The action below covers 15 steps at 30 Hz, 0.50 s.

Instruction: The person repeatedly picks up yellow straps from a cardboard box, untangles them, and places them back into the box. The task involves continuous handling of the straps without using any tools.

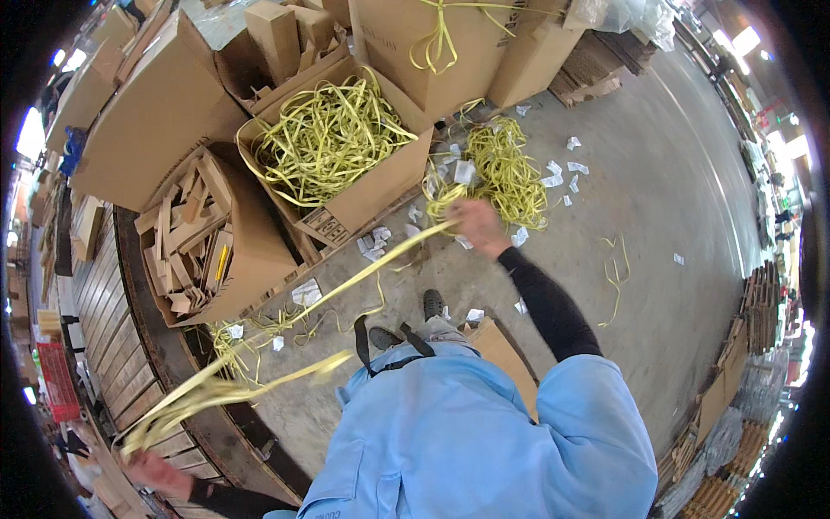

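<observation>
My left hand (157, 474), blurred by motion at the lower left, is closed on a bunch of yellow strapping. Out to the right of the big carton, my right hand (481, 228) grips the other end of a long yellow strap (372, 270). It stretches diagonally between both hands, with loose ends hanging near the left one. Just beyond my right hand lies a tangled heap of yellow strapping (510, 173) on the floor. A large cardboard box (389, 192) ahead of me is filled with more of it.
Left of that box, another carton (259, 259) holds cardboard scraps. A roller conveyor (117, 324) curves along my left. White paper scraps (307, 292) and loose strap pieces (616, 277) litter the concrete floor. Flattened cardboard (500, 355) lies beside my feet. Stacked cardboard (761, 307) lines the right.
</observation>
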Each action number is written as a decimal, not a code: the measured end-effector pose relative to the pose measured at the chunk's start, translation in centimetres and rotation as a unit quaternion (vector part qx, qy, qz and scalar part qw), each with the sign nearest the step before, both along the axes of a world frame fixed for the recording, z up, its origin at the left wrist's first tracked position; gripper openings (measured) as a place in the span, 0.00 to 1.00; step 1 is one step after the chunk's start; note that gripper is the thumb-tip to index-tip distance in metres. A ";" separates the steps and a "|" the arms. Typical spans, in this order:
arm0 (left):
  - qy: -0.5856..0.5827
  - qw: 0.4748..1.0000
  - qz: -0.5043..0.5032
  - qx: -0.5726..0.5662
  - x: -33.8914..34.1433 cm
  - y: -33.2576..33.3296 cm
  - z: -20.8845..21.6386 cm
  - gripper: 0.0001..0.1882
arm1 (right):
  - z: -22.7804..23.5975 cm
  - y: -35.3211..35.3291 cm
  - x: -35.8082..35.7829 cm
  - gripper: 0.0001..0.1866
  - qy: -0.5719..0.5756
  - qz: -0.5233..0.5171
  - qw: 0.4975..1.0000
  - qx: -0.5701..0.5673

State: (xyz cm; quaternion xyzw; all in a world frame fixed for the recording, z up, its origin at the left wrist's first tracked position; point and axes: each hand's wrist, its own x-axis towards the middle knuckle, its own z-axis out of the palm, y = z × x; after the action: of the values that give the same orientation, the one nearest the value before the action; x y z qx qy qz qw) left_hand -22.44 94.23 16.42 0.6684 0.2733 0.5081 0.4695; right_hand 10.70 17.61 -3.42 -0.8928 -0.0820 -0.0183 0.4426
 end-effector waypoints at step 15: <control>0.142 0.927 -0.340 0.074 15.8 -32.6 -9.7 0.17 | 10.2 18.8 -5.3 0.08 -0.034 0.330 0.926 -0.181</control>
State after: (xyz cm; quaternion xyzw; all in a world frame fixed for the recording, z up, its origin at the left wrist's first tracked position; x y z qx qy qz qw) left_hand -6.67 61.66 6.70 0.8193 0.0549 0.2365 0.5194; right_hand 5.44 36.46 6.82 -0.8791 -0.3886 0.1137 0.2515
